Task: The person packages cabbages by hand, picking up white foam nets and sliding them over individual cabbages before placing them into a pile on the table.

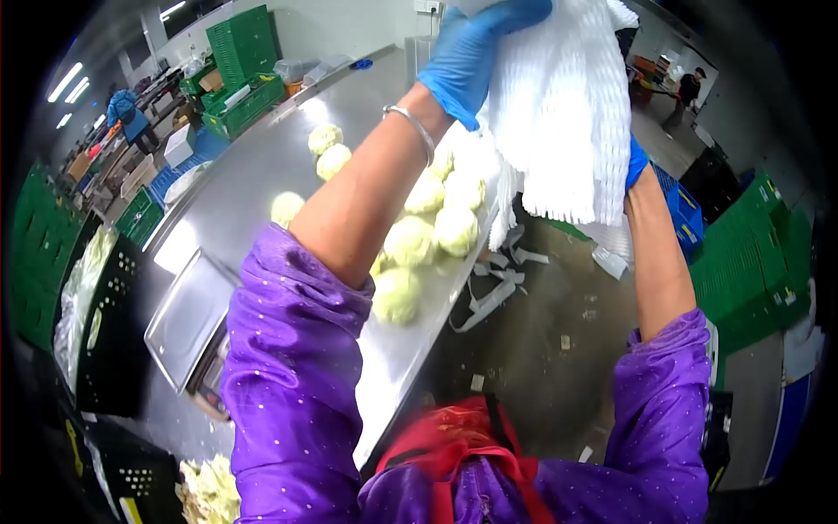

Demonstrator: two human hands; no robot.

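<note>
A bundle of white foam net sleeves (563,113) hangs in front of me at the upper right, its ribbed lower ends loose. My left hand (467,57), in a blue glove, is closed on the bundle's upper left part. Only a strip of my right hand (637,163), also blue-gloved, shows at the bundle's right edge; its fingers are hidden behind the netting. Below my left forearm, several pale green, round cabbages (410,242) lie on the steel table (262,227). A few more cabbages (333,162) sit farther left.
A scale with a steel pan (188,319) stands at the table's left. Black crates (113,323) are beside it, with loose leaves (209,489) below. Green crates (742,271) stand at right. White strips (489,301) litter the floor. Two people (129,113) are in the background.
</note>
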